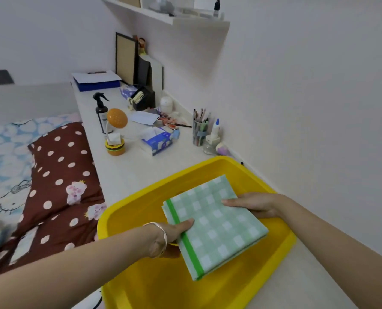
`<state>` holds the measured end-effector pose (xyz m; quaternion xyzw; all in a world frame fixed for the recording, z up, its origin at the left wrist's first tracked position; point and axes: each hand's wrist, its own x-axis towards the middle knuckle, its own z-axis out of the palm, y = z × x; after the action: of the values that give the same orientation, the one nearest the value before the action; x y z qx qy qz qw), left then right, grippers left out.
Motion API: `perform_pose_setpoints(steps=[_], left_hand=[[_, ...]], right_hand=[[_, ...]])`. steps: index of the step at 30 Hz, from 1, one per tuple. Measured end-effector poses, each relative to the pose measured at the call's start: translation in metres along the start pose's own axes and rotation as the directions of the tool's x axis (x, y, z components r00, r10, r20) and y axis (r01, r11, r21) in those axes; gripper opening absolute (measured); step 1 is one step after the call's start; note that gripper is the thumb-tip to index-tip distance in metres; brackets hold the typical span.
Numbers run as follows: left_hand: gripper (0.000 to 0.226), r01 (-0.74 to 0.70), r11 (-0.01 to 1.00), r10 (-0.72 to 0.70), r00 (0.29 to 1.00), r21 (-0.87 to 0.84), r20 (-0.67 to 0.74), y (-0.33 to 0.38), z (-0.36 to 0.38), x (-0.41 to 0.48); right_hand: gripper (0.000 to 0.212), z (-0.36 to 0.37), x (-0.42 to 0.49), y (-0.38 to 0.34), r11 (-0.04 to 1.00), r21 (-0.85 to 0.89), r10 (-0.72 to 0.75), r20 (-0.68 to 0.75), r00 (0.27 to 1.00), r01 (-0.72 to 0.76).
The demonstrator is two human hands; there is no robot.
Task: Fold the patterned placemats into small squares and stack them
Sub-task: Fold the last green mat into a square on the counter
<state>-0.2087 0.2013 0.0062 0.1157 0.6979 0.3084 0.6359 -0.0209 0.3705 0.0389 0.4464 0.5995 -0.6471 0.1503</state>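
A person's two hands hold a folded green-and-white checked placemat (216, 224) over the inside of a yellow plastic tub (123, 211) in the lower centre of the frame. The left hand (174, 233), with a silver bangle (162, 240) at the wrist, grips the side trimmed with a bright green stripe, thumb on top and fingers beneath. The right hand (254, 206) pinches the opposite side the same way. Several layers show at the cloth's upper left corner; whether it touches the tub floor cannot be told. The tub sits on a pale desk (130, 172) along the wall. Above it in the frame stand a burger-shaped lamp (116, 132), a spray bottle (101, 110), a blue tissue box (157, 142) and a pen cup (199, 130). A brown polka-dot pillow (61, 175) lies at left.
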Motion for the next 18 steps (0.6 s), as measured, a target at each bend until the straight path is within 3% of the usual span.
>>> perform_pose_setpoints(steps=[5, 10, 14, 18], left_hand=[[0.048, 0.124, 0.989, -0.119, 0.991, 0.076, -0.067, -0.017, 0.009, 0.023], [0.069, 0.183, 0.976, -0.166, 0.976, 0.117, -0.144, -0.030, 0.013, 0.034], [0.068, 0.231, 0.970, -0.219, 0.966, 0.081, -0.134, -0.036, 0.015, 0.036], [0.061, 0.248, 0.956, -0.232, 0.966, 0.154, -0.116, -0.036, 0.014, 0.037]], right_hand=[[0.066, -0.004, 0.044, 0.018, 0.971, -0.209, 0.126, 0.036, 0.991, -0.116], [0.055, 0.002, 0.070, 0.018, 0.873, -0.458, 0.208, 0.044, 0.977, -0.165], [0.063, 0.002, 0.090, 0.012, 0.801, -0.566, 0.245, 0.013, 0.969, -0.195], [0.070, 0.000, 0.105, 0.012, 0.767, -0.607, 0.266, 0.003, 0.964, -0.210]])
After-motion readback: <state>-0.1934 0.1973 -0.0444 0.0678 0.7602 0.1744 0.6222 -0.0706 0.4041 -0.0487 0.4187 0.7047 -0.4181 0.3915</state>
